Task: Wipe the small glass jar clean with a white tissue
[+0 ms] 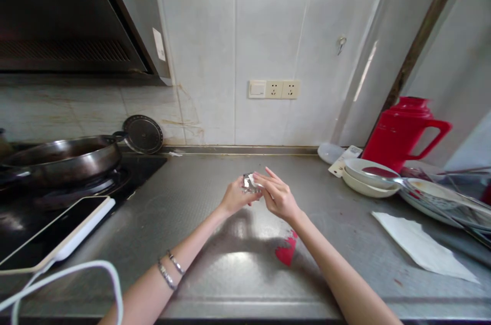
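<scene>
The light tiled wall closes off the rear. In front of it runs the metal tabletop, with scattered specks and small marks on the surface. The dark range hood occupies the upper left, above the black glass cooktop. A metal pan stands on the cooktop.

At the far right, a red vacuum jug stands behind shallow white bowls, stacked, and a patterned bowl. At the left, a black-screened device with a white cable lies across the cooktop's edge. A dark round disc leans against the wall beside the pan. A sheet of white paper lies at the front right.

Both hands meet above the middle of the tabletop. The left hand, two silver bracelets on its forearm, has its grip closed around a small silver metal piece with a jagged edge. The right hand has its fingers extended over that piece; whether its grip is closed cannot be told. A red patch, ragged along its upper edge, shows below the right wrist. Smallest noted: a white scrap at the right fingertips, nature unclear.
</scene>
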The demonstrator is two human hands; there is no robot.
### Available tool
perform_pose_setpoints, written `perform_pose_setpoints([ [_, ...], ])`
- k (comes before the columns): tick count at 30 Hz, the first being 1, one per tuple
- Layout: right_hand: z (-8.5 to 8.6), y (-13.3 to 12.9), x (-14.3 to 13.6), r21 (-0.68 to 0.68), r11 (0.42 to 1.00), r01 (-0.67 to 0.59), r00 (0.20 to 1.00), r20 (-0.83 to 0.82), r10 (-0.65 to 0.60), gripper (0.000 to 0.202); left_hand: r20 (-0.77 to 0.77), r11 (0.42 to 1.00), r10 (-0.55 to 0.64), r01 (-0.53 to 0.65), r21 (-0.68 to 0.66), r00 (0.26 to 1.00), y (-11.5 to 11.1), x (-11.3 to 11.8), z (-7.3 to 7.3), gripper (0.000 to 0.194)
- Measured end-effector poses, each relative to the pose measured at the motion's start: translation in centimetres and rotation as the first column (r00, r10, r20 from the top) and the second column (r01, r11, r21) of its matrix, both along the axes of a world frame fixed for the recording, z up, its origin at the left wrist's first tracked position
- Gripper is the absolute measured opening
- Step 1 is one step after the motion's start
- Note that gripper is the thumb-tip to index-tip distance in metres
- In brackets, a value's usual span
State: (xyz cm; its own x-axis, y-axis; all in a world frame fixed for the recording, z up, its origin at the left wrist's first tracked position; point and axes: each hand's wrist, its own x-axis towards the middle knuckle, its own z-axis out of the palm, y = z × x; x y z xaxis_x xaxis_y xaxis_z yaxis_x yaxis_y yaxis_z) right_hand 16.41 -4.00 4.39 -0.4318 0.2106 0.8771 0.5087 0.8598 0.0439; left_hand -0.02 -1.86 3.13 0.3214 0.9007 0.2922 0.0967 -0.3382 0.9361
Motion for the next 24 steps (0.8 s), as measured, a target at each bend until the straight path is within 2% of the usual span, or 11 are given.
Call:
perform_pose_setpoints([
  [3, -0.3, -0.3, -0.7, 0.006, 1.0, -0.005, 1.0, 0.031, 0.005, 0.037, -0.083, 0.999, 0.023, -0.02, 0.038, 0.996, 0.0, -0.1, 0.5, 0.035],
  [6, -0.6, -0.5, -1.4, -0.008, 1.0, -0.022, 0.997, 0.072, 0.023, 0.037, -0.195, 0.994, 0.09, -0.076, 0.074, 0.977, 0.5, -0.4, 0.1, 0.023],
  [10, -1.0, -1.0, -2.5, -0.026, 0.996, -0.083, 0.991, 0.106, 0.085, 0.036, -0.278, 0.963, 0.219, -0.163, 0.213, 0.935, 1.3, -1.1, -1.2, 0.018],
  [13, -1.0, -1.4, -3.1, -0.066, 0.991, -0.117, 0.989, 0.082, 0.122, 0.035, -0.29, 0.945, 0.262, -0.185, 0.268, 0.92, 1.4, -1.3, -1.5, 0.022],
  [17, -0.8, -1.3, -2.7, -0.147, 0.98, -0.132, 0.985, -0.126, 0.114, 0.033, -0.274, 0.977, 0.179, -0.137, 0.165, 0.945, 0.8, -1.0, -0.6, 0.022],
  [20, -0.4, -0.6, -1.8, -0.216, 0.975, -0.052, 0.945, -0.327, -0.022, 0.028, -0.186, 0.996, 0.082, -0.077, 0.035, 0.979, 0.6, -0.5, 0.1, 0.032],
  [22, -0.3, 0.0, -1.2, -0.268, 0.963, 0.029, 0.918, -0.374, -0.132, 0.024, -0.077, 0.993, 0.057, -0.064, -0.096, 0.995, 0.6, -0.4, 0.3, 0.042],
  [24, -0.4, 0.6, -0.8, -0.282, 0.957, 0.067, 0.919, -0.355, -0.17, 0.024, 0.013, 0.979, 0.056, -0.053, -0.198, 0.998, 0.5, -0.4, 0.4, 0.049],
])
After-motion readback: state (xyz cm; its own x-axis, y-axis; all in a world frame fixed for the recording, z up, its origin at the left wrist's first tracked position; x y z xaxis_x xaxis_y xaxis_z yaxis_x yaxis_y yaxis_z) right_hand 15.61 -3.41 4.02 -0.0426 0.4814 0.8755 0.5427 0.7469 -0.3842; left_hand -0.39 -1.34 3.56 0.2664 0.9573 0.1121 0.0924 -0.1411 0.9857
